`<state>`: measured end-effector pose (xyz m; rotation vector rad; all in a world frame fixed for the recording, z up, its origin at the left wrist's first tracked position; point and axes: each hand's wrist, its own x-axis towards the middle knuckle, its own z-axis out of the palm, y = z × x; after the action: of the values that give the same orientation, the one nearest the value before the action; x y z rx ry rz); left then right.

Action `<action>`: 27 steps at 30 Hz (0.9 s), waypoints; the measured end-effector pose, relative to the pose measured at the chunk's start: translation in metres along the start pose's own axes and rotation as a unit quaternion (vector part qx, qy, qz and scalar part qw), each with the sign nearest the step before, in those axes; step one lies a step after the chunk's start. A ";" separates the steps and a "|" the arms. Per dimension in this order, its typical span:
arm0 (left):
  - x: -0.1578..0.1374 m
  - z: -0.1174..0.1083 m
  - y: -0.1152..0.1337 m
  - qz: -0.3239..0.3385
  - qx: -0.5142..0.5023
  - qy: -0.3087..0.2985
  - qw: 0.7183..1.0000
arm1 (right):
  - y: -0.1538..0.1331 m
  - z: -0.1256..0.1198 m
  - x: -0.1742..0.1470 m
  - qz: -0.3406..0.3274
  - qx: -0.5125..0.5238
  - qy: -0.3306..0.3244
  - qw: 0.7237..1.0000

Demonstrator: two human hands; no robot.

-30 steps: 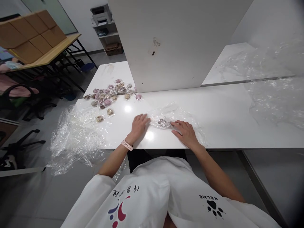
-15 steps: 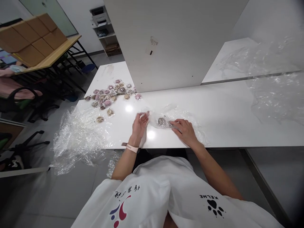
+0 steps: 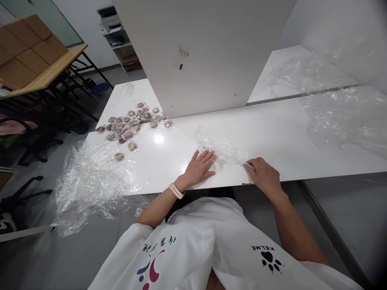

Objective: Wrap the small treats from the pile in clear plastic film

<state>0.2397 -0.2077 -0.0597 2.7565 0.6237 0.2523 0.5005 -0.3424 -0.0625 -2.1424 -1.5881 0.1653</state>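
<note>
In the head view a crumpled clear plastic bag (image 3: 225,150) lies on the white table. My left hand (image 3: 200,168) rests flat on its left side, fingers stretched out. At its right end my right hand (image 3: 263,174) is closed, pinching the bag's edge between thumb and fingers. Any round pieces under the left palm are hidden. To the left sits a pile of small round pieces (image 3: 128,134) in clear wrappers, brown, tan and pink. Two tan wrapped pieces (image 3: 132,146) lie nearer to me, apart from the pile.
A heap of clear plastic bags (image 3: 87,181) hangs over the table's left front edge. More clear plastic (image 3: 344,117) covers the right end. A tall white panel (image 3: 205,52) stands behind the work spot. Cardboard boxes (image 3: 36,52) sit on a wooden desk.
My left hand has moved right and flattened onto the plastic. My right hand has shifted right and now pinches the bag's end. The two dark round pieces no longer show. The view has turned slightly.
</note>
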 end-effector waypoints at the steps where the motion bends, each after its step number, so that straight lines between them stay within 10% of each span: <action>1: 0.000 0.002 0.000 0.001 0.005 0.009 1.000 | -0.005 -0.006 0.002 0.024 0.035 -0.019 0.999; 4: 0.003 0.010 0.001 -0.001 0.009 0.031 0.999 | -0.042 -0.014 0.021 0.030 0.199 -0.070 0.977; 9: 0.001 0.016 -0.005 -0.017 -0.036 0.062 0.997 | -0.111 0.011 0.069 -0.161 0.250 -0.172 0.939; 16: -0.035 -0.013 -0.008 -0.211 -0.205 0.280 0.914 | -0.085 0.051 0.076 -0.355 0.142 -0.257 0.888; 20: -0.038 -0.035 -0.006 -0.272 -0.310 0.315 0.855 | -0.083 0.070 0.064 -0.314 0.146 -0.116 0.931; 27: -0.007 -0.034 -0.005 -0.040 -0.255 0.166 0.952 | -0.081 0.061 0.063 -0.089 0.366 -0.134 0.917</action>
<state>0.2232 -0.1978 -0.0307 2.2006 0.6393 0.7547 0.4283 -0.2478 -0.0699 -1.4260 -1.5203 0.8754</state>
